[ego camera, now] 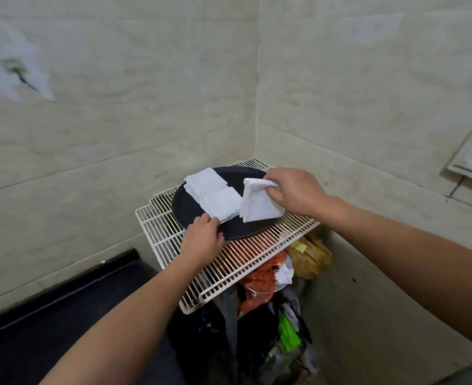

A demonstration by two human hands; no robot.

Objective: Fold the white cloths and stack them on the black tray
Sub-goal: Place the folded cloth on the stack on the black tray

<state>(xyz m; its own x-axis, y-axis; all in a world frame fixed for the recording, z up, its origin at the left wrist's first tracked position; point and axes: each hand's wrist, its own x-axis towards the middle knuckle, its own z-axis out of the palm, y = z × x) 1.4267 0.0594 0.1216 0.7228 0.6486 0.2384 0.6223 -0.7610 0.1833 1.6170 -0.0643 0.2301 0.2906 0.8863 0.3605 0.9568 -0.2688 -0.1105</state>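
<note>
On a white wire shelf, the left hand meets the black tray's near rim, fingertips at the stacked folded cloths, grip unclear; farther right, the right hand pinches a folded cloth over the tray.

Seen from a single wide-angle camera at head height, looking forward and down into a tiled wall corner. The view sits near enough that the left hand and right hand reach a wire shelf at frame centre.
</note>
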